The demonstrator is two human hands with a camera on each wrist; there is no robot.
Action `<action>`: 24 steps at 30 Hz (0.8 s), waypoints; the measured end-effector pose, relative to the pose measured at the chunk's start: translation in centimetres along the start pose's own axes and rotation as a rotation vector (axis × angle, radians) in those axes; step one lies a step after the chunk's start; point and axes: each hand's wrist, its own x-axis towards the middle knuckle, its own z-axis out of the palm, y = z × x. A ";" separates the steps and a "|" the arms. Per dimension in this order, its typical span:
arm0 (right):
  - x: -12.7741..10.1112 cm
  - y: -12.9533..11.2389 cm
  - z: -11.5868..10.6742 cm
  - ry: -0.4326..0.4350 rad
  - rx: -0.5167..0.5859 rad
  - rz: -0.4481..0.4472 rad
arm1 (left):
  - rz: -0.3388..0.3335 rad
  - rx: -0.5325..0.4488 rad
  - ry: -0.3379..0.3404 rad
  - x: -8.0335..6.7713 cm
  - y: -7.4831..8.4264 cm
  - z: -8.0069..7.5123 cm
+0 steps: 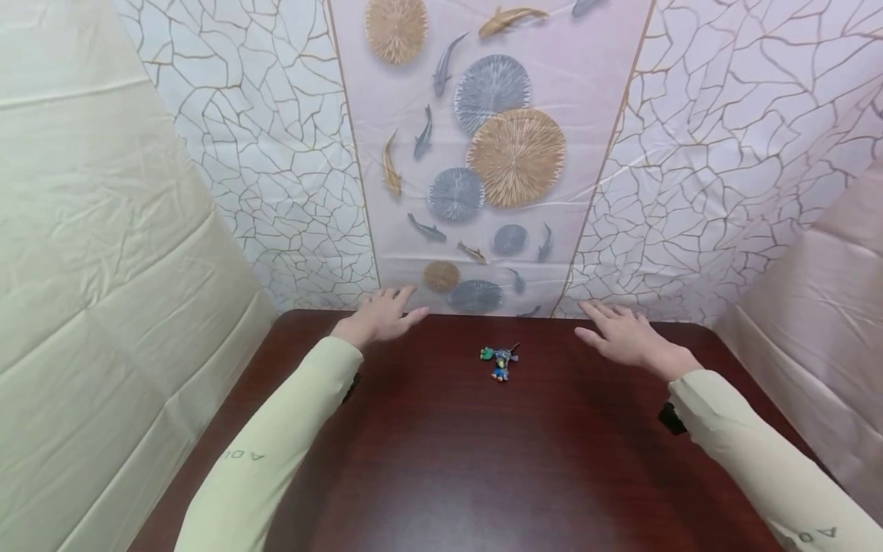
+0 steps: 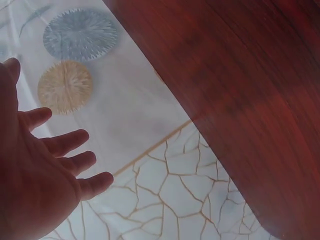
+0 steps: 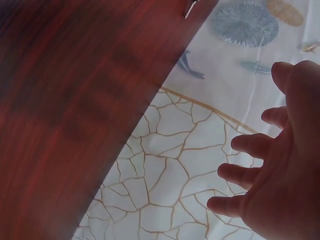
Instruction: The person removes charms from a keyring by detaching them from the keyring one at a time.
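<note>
A small colourful toy figure (image 1: 500, 361), green, blue and grey, lies on the dark wooden table (image 1: 441, 460) near its far edge. My left hand (image 1: 383, 314) hovers over the far left of the table, fingers spread and straight, holding nothing; the left wrist view shows the same left hand (image 2: 45, 165) empty. To the right of the toy, my right hand (image 1: 617, 334) is stretched out flat over the table with nothing in it. In the right wrist view, that right hand (image 3: 270, 175) has its fingers apart. The toy lies between the two hands, touched by neither.
A wall sheet (image 1: 483, 153) printed with fish and round fan shapes, flanked by cracked-line patterns, stands right behind the table's far edge. Cream sheeting (image 1: 103, 268) closes off the left side, and more cream sheeting (image 1: 828, 307) the right. Pale green sleeves cover both arms.
</note>
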 end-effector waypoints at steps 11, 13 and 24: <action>0.6 -0.7 1.8 0.013 0.081 -0.024 | 0.019 -0.054 -0.010 0.7 2.0 1.7; 0.7 -1.0 2.1 0.006 0.106 -0.029 | 0.015 -0.064 -0.018 0.8 2.4 2.1; 1.7 -2.3 3.8 -0.008 0.199 -0.031 | 0.012 -0.144 -0.071 1.0 4.4 3.7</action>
